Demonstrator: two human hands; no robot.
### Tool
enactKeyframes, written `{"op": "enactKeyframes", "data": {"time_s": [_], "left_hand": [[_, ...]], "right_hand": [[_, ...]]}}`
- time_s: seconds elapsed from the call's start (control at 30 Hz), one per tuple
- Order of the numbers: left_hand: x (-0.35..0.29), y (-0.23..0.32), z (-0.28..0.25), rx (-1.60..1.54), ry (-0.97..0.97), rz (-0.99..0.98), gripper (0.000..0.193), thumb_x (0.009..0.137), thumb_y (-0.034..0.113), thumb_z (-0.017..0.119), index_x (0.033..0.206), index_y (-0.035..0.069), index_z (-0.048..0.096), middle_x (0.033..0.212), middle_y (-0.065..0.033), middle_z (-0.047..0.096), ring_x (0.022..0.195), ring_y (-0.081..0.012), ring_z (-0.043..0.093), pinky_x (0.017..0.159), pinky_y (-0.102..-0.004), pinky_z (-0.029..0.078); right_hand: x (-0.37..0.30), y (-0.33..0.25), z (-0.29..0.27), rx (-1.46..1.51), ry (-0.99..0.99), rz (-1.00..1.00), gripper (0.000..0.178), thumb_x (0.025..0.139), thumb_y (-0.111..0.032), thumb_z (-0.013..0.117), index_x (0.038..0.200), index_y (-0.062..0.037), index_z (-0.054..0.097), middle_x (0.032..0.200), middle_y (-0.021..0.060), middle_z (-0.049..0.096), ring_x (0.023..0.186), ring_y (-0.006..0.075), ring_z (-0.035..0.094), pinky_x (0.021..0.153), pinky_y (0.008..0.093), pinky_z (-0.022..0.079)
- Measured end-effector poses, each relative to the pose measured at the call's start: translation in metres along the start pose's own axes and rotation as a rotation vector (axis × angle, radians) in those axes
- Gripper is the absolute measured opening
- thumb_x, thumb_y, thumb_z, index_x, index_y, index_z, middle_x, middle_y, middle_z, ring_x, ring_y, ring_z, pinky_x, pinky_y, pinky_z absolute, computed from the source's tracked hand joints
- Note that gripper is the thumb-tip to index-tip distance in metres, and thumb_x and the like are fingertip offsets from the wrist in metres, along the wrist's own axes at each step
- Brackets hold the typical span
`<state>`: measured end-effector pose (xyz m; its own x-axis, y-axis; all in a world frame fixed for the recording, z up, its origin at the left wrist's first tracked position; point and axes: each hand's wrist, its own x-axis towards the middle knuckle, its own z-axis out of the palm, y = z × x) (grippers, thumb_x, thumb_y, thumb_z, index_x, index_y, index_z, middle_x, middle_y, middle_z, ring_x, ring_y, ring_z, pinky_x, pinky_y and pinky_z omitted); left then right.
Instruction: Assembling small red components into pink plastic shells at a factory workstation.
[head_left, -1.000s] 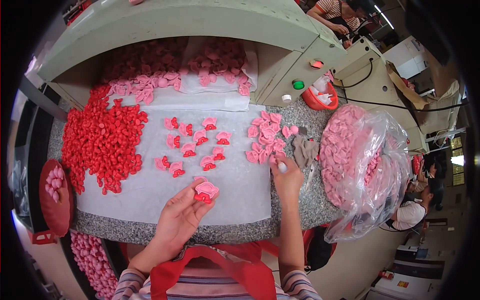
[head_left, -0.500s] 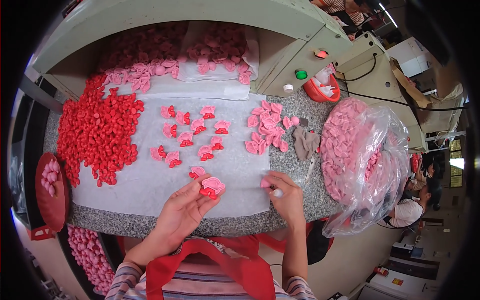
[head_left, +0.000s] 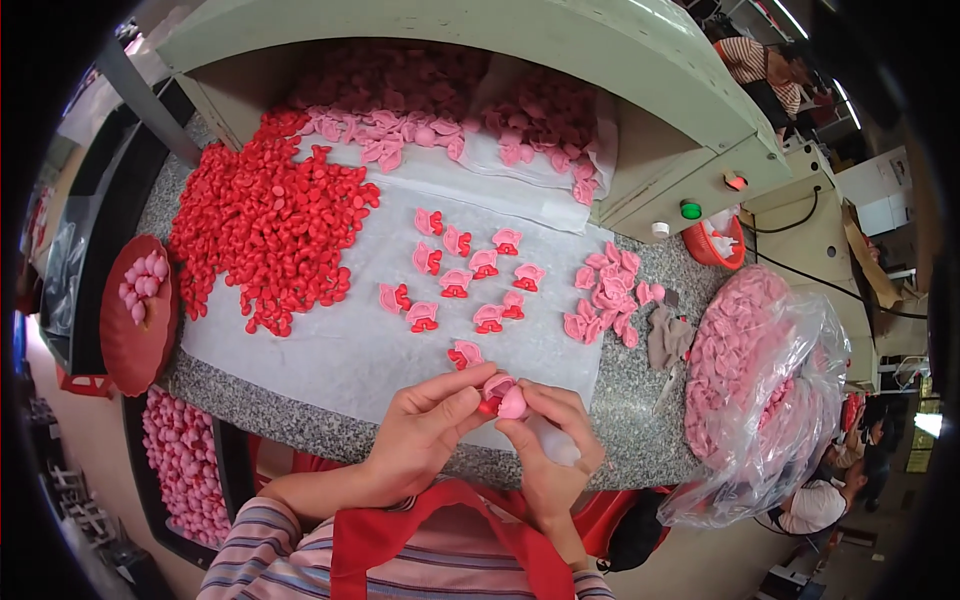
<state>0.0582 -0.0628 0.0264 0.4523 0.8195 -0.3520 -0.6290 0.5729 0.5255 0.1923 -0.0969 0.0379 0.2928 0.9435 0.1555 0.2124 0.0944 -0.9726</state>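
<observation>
Close together over the near edge of the white sheet point(head_left: 370, 362), my two hands meet at a small toy part. The fingers of my left hand point(head_left: 425, 432) pinch a pink and red toy part point(head_left: 490, 402), its hollow side turned up. Against it, my right hand point(head_left: 555, 455) presses a rounded pink piece point(head_left: 512, 404) between thumb and fingertips. A whitish, translucent object point(head_left: 556, 441), perhaps a small bottle, is tucked in my right palm. Just beyond lies another pink and red part point(head_left: 464, 355); several similar paired parts point(head_left: 455, 283) lie farther off.
Left on the sheet is a heap of red pieces point(head_left: 265, 230); to the right, loose pink pieces point(head_left: 605, 295). A grey cloth point(head_left: 668, 338) and a clear bag of pink pieces point(head_left: 750, 380) are farther right. The pale green machine housing point(head_left: 560, 35) arches over the back. A red dish point(head_left: 115, 330) sits left.
My right hand has come from the right with the pink piece to meet the part in my left hand. That part has been turned hollow side up. The whole view has shifted.
</observation>
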Motion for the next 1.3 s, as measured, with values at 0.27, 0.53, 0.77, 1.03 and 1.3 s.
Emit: {"op": "enactKeyframes", "data": {"time_s": [0.27,0.53,0.77,1.03,1.3], "left_hand": [[-0.004,-0.004,-0.006,0.052,-0.036,0.133,0.030,0.088,0.002,0.047,0.117,-0.004,0.049,0.117,-0.0134,0.052,0.107,-0.0190,0.051,0.092,-0.0305,0.041],[-0.005,-0.004,-0.007,0.071,-0.075,0.140,0.029,0.088,-0.001,0.046,0.116,-0.003,0.051,0.116,-0.0118,0.052,0.105,-0.0162,0.050,0.090,-0.0272,0.040],[-0.005,-0.007,-0.010,0.148,-0.117,0.182,0.030,0.089,0.002,0.044,0.118,-0.004,0.048,0.119,-0.0148,0.048,0.109,-0.0226,0.048,0.093,-0.0335,0.039],[-0.005,-0.005,-0.011,0.253,-0.142,0.208,0.029,0.088,0.002,0.046,0.115,-0.004,0.051,0.118,-0.0147,0.048,0.106,-0.0210,0.048,0.092,-0.0321,0.038],[-0.006,-0.006,-0.013,0.280,-0.147,0.253,0.025,0.084,0.000,0.052,0.108,0.000,0.057,0.115,-0.0187,0.051,0.105,-0.0237,0.051,0.091,-0.0344,0.039]], "right_hand": [[-0.006,0.002,0.007,-0.023,0.016,-0.024,0.036,0.061,0.006,0.073,0.095,0.0007,0.061,0.099,0.0130,0.058,0.091,0.0207,0.056,0.080,0.0295,0.046],[-0.008,0.003,0.007,-0.063,0.041,-0.096,0.035,0.059,0.008,0.073,0.091,-0.0011,0.060,0.094,0.0119,0.057,0.088,0.0205,0.057,0.075,0.0293,0.048],[-0.009,0.005,0.005,-0.090,0.042,-0.165,0.036,0.059,0.008,0.073,0.091,-0.0017,0.061,0.092,0.0120,0.056,0.086,0.0205,0.057,0.074,0.0286,0.048],[-0.011,0.003,0.003,-0.130,0.047,-0.186,0.033,0.059,0.008,0.074,0.089,-0.0018,0.063,0.091,0.0128,0.056,0.083,0.0205,0.057,0.072,0.0288,0.049],[-0.012,0.003,0.004,-0.127,0.070,-0.204,0.033,0.059,0.007,0.074,0.089,-0.0028,0.063,0.090,0.0130,0.057,0.081,0.0208,0.058,0.071,0.0296,0.049]]}}
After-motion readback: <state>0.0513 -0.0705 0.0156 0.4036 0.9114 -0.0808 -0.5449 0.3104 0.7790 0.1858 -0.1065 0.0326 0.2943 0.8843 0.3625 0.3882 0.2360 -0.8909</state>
